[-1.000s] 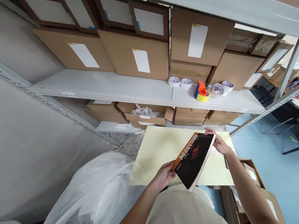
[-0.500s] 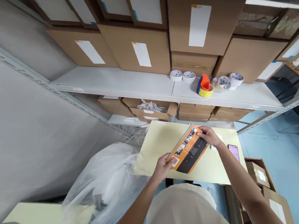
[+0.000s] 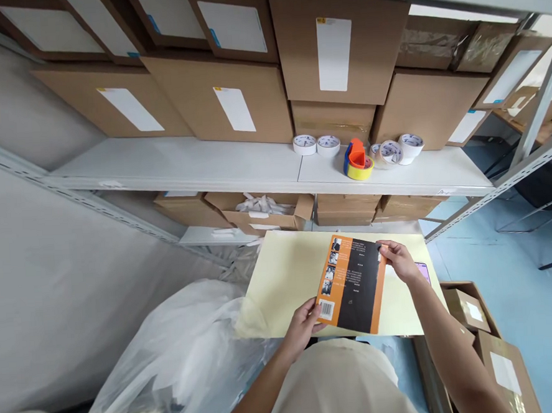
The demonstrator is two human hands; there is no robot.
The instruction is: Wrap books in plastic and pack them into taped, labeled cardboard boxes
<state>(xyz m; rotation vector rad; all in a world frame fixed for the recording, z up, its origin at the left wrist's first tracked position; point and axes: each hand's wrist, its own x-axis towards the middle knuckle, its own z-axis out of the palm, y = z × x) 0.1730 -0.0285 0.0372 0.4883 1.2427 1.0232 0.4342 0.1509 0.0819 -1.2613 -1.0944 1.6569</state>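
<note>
Two hands hold one paperback book (image 3: 353, 286), back cover up, low over the pale yellow counter (image 3: 280, 275). Left hand (image 3: 306, 320): closed on the near-left corner, thumb lying beside the barcode. Right hand (image 3: 400, 261): fingers pinched on the far-right corner, diagonally opposite. Between the hands the book lies nearly flat; whether its underside touches the counter cannot be told from this view.

Handling, by judgement: light, thin and moderately stiff, though the soft cover will flex if gripped at one corner only. The glossy cover is probably a little slippery. The best hold is along the spine or at opposite corners, thumb on top and fingers beneath.

Just past the right hand a phone (image 3: 424, 271) lies on the counter, partly hidden. Outside the left hand sits a clear plastic bag (image 3: 173, 362). Well ahead of both hands, a shelf (image 3: 184, 162) carries tape rolls (image 3: 316, 143) and a tape dispenser (image 3: 357, 161).
</note>
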